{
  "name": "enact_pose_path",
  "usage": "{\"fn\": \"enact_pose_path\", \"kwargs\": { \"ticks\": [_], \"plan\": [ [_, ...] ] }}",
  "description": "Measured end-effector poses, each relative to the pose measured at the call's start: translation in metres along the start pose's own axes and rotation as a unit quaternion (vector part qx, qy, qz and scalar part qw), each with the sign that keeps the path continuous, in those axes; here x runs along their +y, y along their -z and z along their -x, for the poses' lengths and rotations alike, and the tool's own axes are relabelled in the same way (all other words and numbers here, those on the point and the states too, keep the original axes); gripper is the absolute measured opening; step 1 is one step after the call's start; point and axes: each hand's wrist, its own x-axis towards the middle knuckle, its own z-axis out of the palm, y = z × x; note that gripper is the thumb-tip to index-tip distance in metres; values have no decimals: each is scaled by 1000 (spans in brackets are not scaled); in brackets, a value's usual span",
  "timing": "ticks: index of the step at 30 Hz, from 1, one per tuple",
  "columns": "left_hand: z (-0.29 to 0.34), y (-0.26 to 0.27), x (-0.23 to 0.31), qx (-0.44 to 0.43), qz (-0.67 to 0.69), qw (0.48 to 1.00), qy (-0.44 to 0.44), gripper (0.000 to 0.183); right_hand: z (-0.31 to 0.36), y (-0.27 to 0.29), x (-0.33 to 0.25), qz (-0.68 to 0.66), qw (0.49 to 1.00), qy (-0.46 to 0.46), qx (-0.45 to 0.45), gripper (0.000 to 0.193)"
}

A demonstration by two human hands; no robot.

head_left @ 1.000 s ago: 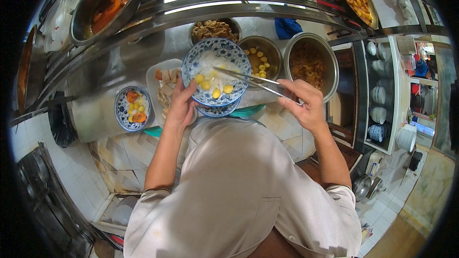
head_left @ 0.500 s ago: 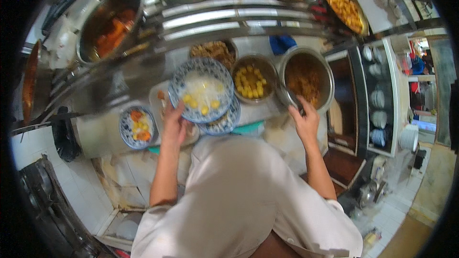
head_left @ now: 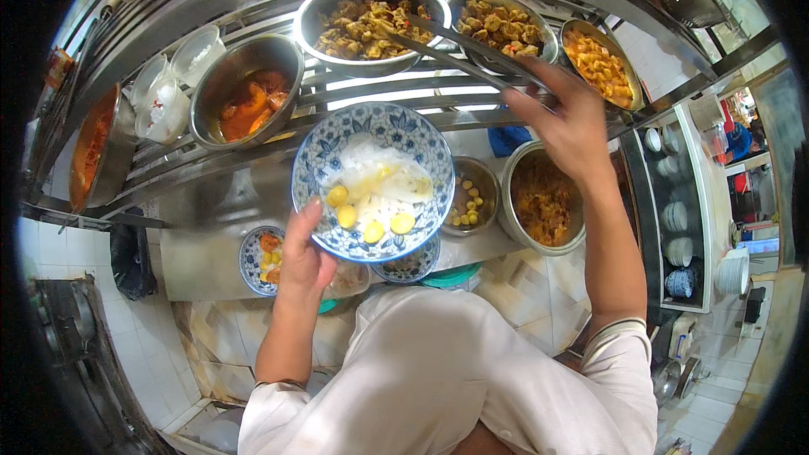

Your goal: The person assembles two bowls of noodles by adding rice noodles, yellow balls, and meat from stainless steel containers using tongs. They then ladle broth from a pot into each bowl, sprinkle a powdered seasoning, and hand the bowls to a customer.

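My left hand (head_left: 302, 259) grips the near left edge of a blue-and-white flowered plate (head_left: 434, 152), thumb over the rim. White noodle-like strands (head_left: 362, 156) and several round yellow balls, like egg yolks (head_left: 372, 231), lie on it. My right hand (head_left: 569, 122) is closed around metal tongs (head_left: 480, 74), raised over the slatted rack. Their tips reach over a large steel bowl (head_left: 364, 70) of browned meat pieces (head_left: 350, 27); whether they touch the meat I cannot tell. Beneath my right forearm stands a deep pot (head_left: 512, 223) of reddish-brown stew.
Along the rack (head_left: 345, 103) sit a pot (head_left: 202, 122) of orange-red food, plastic tubs (head_left: 195, 52) and more filled bowls. Below are a pot (head_left: 468, 226) of yellow balls, a small filled plate (head_left: 245, 274) and another flowered plate (head_left: 413, 268). Stacked dishes (head_left: 674, 215) fill shelves at right.
My right hand has risen from beside the stew pot to the rack, with the tongs now over the meat bowl. The plate in my left hand looks larger and nearer. The view has tilted upward.
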Motion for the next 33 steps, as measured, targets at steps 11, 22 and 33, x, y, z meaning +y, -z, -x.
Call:
{"fn": "enact_pose_path", "kwargs": {
  "ticks": [11, 22, 33],
  "plan": [
    [-27, -6, 14, 62, -102, 993, -25, 52, -63, -59, 7, 69, 982, 161, 77, 30],
    [-37, -13, 14, 68, -70, 995, -29, 55, -1, 19, -25, -54, 973, 211, -80, 43],
    [-35, -9, 8, 54, -61, 996, -29, 59, -27, -4, -5, 29, 998, 61, 9, 38]
  ]
}}
